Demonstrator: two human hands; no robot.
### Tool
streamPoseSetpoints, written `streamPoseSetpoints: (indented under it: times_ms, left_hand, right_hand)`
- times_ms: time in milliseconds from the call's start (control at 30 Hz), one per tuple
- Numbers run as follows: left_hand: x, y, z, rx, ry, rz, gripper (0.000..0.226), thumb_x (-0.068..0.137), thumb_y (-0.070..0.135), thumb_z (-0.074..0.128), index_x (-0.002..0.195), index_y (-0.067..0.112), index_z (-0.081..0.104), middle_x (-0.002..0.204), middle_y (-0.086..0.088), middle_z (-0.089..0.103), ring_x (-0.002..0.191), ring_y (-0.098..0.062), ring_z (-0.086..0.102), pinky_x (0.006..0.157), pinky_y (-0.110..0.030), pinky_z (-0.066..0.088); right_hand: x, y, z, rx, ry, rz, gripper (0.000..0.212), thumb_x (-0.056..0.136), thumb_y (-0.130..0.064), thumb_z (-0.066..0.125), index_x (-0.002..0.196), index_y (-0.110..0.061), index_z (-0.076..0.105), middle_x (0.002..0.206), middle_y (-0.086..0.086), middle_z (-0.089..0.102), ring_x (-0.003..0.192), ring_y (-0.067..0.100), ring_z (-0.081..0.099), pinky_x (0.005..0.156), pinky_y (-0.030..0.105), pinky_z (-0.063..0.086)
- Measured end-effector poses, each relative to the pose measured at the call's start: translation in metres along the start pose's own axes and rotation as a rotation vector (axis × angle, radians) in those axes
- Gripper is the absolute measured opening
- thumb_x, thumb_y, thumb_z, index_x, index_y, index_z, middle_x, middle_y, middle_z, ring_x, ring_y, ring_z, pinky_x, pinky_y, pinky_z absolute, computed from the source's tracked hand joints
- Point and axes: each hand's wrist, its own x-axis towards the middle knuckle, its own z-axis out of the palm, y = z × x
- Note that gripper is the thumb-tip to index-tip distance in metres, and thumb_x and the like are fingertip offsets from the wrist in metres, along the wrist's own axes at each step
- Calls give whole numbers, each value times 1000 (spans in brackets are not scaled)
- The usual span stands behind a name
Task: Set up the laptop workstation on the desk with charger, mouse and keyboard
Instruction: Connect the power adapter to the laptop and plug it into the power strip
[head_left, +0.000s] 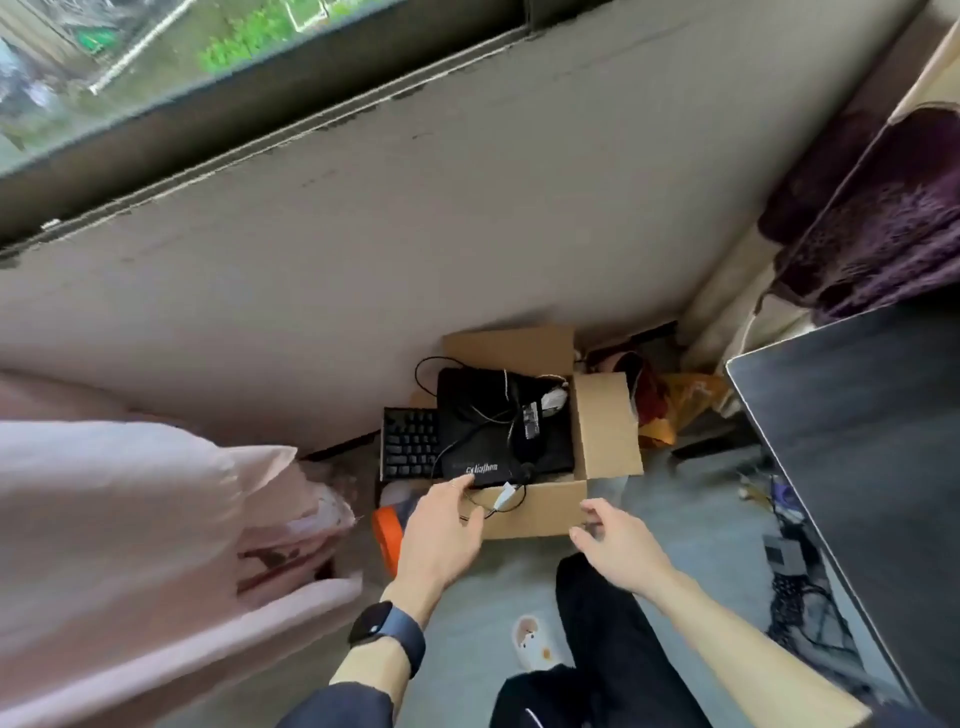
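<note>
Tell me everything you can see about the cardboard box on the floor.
The cardboard box is plain brown and open, with one flap raised on its right. It sits on the floor by the wall. Inside lies a black laptop draped with cables; a black keyboard sticks out at its left. The left hand reaches over its near wall.

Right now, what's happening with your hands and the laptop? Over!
Left hand touching laptop near edge, right hand open by box front corner. Laptop in box, keyboard alongside. Cables tangled on top.
</note>
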Motion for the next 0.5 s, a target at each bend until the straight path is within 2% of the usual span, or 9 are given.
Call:
streamPoseSetpoints:
  times_ms: [133, 233, 267, 367, 433, 500]
  left_hand:
    - [65, 14, -1, 151, -60, 42, 58, 94, 41, 55, 146, 20, 41, 147, 0, 45, 135, -18, 40, 113, -30, 31]
    - [117, 19, 17, 276, -74, 91, 70, 91, 51, 55, 149, 15, 38, 150, -4, 43, 138, -21, 37, 115, -34, 31]
    - [135, 18, 25, 314, -68, 107, 73, 90, 54, 55, 149, 14, 38, 150, -5, 42, 139, -21, 37, 115, -36, 31]
    - [185, 17, 49, 460, -64, 171, 82, 88, 67, 47, 149, 13, 38, 151, -6, 42, 141, -24, 34, 116, -44, 29]
    - [206, 13, 67, 599, -113, 192, 77, 90, 68, 41, 146, 15, 42, 148, -5, 45, 141, -24, 34, 116, -49, 26]
    - [219, 10, 77, 729, -169, 213, 56, 96, 56, 41, 132, 14, 51, 133, -8, 56, 132, -29, 45, 112, -50, 30]
  right_hand:
    - [82, -3, 8, 237, -72, 160, 56, 98, -46, 53, 144, -16, 45, 140, 5, 58, 127, 24, 55, 104, 34, 44]
    - [136, -5, 31, 578, -137, 343, 52, 98, -54, 49, 137, -20, 48, 118, 1, 60, 105, 20, 58, 93, 32, 44]
    - [152, -6, 42, 693, -159, 410, 54, 97, -60, 46, 136, -23, 48, 116, 1, 60, 103, 19, 58, 93, 33, 44]
    - [188, -12, 67, 912, -247, 562, 72, 95, -69, 40, 149, -22, 41, 143, 7, 53, 124, 26, 55, 91, 39, 48]
    - [199, -15, 82, 994, -288, 596, 69, 97, -66, 40, 148, -20, 41, 145, 6, 50, 123, 23, 58, 88, 39, 52]
    - [202, -17, 96, 1091, -290, 623, 57, 99, -58, 44, 140, -19, 47, 133, 6, 55, 112, 20, 64, 84, 38, 55]
